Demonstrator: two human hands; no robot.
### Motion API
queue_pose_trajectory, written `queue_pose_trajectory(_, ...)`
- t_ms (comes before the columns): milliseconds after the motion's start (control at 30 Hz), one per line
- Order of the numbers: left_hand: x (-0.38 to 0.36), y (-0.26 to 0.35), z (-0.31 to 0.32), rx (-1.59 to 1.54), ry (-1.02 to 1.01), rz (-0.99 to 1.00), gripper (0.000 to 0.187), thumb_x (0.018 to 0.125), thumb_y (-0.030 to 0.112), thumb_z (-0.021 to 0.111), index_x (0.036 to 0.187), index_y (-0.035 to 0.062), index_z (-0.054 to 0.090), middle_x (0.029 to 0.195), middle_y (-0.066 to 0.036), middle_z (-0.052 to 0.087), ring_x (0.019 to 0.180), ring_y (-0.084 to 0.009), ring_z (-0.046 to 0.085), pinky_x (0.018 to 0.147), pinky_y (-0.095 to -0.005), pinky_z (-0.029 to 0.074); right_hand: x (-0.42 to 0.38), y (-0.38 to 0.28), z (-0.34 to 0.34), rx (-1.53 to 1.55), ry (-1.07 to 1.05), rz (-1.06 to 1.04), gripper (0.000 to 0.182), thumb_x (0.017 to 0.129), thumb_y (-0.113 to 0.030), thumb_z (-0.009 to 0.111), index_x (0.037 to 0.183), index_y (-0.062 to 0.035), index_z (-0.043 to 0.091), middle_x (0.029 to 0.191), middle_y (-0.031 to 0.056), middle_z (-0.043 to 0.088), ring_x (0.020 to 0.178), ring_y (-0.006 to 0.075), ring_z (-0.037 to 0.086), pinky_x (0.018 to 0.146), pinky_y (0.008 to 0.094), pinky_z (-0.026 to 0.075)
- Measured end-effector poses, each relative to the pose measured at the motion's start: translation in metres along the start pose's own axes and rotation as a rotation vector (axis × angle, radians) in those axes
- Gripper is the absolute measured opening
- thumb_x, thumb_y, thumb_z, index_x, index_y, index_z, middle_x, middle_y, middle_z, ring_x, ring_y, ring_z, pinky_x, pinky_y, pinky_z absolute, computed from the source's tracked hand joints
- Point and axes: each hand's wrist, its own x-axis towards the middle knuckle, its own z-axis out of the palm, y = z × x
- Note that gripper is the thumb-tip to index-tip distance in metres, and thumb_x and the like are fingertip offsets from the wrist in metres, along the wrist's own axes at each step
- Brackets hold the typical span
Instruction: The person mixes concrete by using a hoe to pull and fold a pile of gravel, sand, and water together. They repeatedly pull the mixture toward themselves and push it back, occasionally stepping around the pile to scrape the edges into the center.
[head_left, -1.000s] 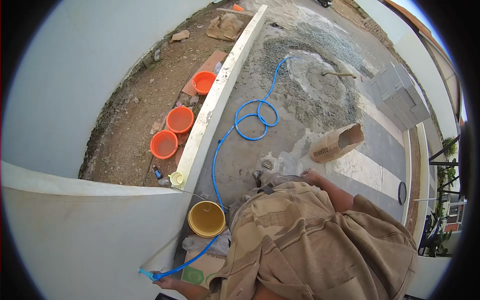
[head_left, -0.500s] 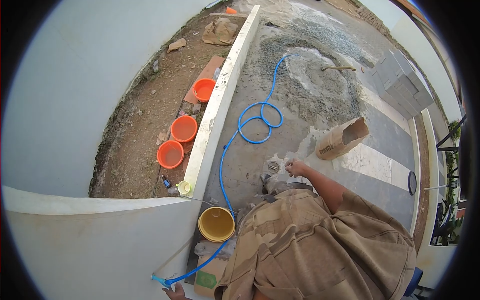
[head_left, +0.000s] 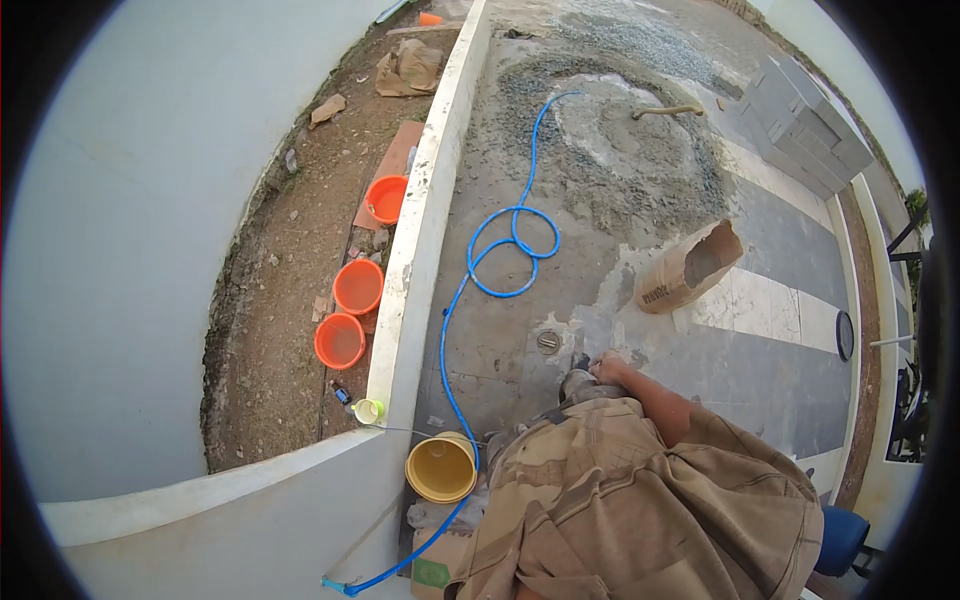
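Observation:
My right hand (head_left: pixel 608 368) is low in front of my brown clothing, fingers curled; whether anything is in them is hidden. It is just above my shoe and near a round floor drain (head_left: pixel 548 342). My left hand is out of view. At the lower left, the turquoise end (head_left: pixel 340 586) of a blue hose (head_left: pixel 447 365) lies against the white wall. The hose runs past a yellow bucket (head_left: pixel 441 470), makes two loops on the concrete and ends at a wet grey mortar heap (head_left: pixel 600 150). A wooden handle (head_left: pixel 668 111) sticks out of the heap.
An open paper sack (head_left: pixel 690 268) stands on the tiles at right, near stacked grey blocks (head_left: pixel 805 125). A low white wall (head_left: pixel 425 200) separates the paving from a dirt strip with several orange basins (head_left: pixel 358 287). A small cup (head_left: pixel 368 411) sits at the wall's corner.
My left hand, beside the hose end before, has left the view. My right hand has drawn back closer to my body. The view has shifted slightly.

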Motion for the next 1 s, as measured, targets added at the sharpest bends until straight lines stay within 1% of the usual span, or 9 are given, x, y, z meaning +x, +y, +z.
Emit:
queue_pose_trajectory(233,-0.064,-0.039,0.198,0.222,-0.252,-0.062,0.038,0.094,0.027,0.058,0.12,0.0007,0.048,0.107,-0.016,0.06,0.096,-0.0288,0.065,0.076,-0.0355,0.054,0.009,0.076,-0.082,0.385,-0.042,0.069,0.029,0.082,-0.02,0.066,0.102,0.0012,0.071,0.088,0.0152,0.073,0.078,0.0219,0.071,0.074,0.0346,0.057)
queue_pose_trajectory(300,-0.083,-0.03,0.25,0.289,-0.292,-0.022,0.035,0.096,0.028,0.057,0.117,0.0014,0.051,0.105,-0.014,0.061,0.094,-0.0281,0.066,0.074,-0.0351,0.055,0.013,0.136,-0.098,0.438,0.049,0.017,0.022,0.085,-0.019,0.065,0.094,0.0005,0.069,0.077,0.0104,0.069,0.073,0.0188,0.069,0.066,0.0342,0.057)
queue_pose_trajectory(367,-0.1,-0.011,0.306,0.342,-0.325,0.031,0.032,0.097,0.029,0.056,0.114,0.002,0.054,0.102,-0.013,0.062,0.092,-0.0275,0.066,0.072,-0.0348,0.055,0.017,0.173,-0.134,0.885,0.038,0.435,0.02,0.087,-0.02,0.063,0.096,-0.0021,0.068,0.075,0.0071,0.066,0.068,0.0175,0.067,0.06,0.0336,0.056)
queue_pose_trajectory(433,-0.11,0.012,0.351,0.407,-0.361,0.095,0.03,0.098,0.029,0.055,0.112,0.0025,0.055,0.1,-0.012,0.063,0.091,-0.026,0.067,0.071,-0.0342,0.055,0.037,0.264,-0.116,0.854,0.147,0.301,0.019,0.089,-0.019,0.061,0.102,-0.0044,0.063,0.075,0.0046,0.062,0.064,0.0173,0.064,0.055,0.0312,0.053)
queue_pose_trajectory(467,-0.111,0.022,0.369,0.438,-0.381,0.126,0.03,0.097,0.028,0.055,0.112,0.0026,0.055,0.1,-0.012,0.063,0.09,-0.0247,0.067,0.07,-0.0338,0.055,0.031,0.266,-0.139,0.883,0.187,0.3,0.02,0.09,-0.019,0.06,0.105,-0.0053,0.061,0.076,0.0038,0.061,0.063,0.0172,0.063,0.053,0.0303,0.052)
queue_pose_trajectory(533,-0.105,0.04,0.392,0.5,-0.405,0.151,0.028,0.098,0.028,0.055,0.112,0.003,0.055,0.101,-0.011,0.064,0.09,-0.0232,0.066,0.068,-0.0332,0.054,0.007,0.264,-0.191,1.118,0.217,0.561,0.022,0.092,-0.018,0.059,0.11,-0.0057,0.058,0.08,0.0043,0.061,0.062,0.0168,0.062,0.051,0.0295,0.05)
queue_pose_trajectory(767,-0.071,0.048,0.496,0.883,-0.343,-0.057,0.026,0.097,0.026,0.056,0.107,0.0024,0.058,0.093,-0.01,0.064,0.08,-0.0236,0.067,0.065,-0.0354,0.056,-0.007,0.301,-0.209,1.234,0.335,0.77,0.021,0.094,-0.018,0.058,0.11,-0.0045,0.059,0.081,0.0057,0.061,0.064,0.0175,0.063,0.052,0.0305,0.052)
queue_pose_trajectory(900,-0.054,0.055,0.627,1.088,-0.414,-0.067,0.025,0.096,0.027,0.058,0.105,0.0036,0.06,0.091,-0.008,0.065,0.077,-0.0218,0.067,0.061,-0.0342,0.055,-0.021,0.305,-0.202,1.327,0.366,0.899,0.023,0.094,-0.019,0.058,0.112,-0.0046,0.059,0.082,0.0062,0.061,0.066,0.0192,0.065,0.055,0.0332,0.054)
queue_pose_trajectory(1000,-0.064,0.07,0.768,1.137,-0.493,0.091,0.024,0.095,0.027,0.059,0.103,0.0045,0.061,0.089,-0.006,0.065,0.075,-0.0204,0.067,0.059,-0.0334,0.054,-0.029,0.305,-0.204,1.399,0.444,0.994,0.024,0.094,-0.019,0.057,0.113,-0.0049,0.058,0.082,0.0059,0.061,0.067,0.0197,0.065,0.056,0.0343,0.054)
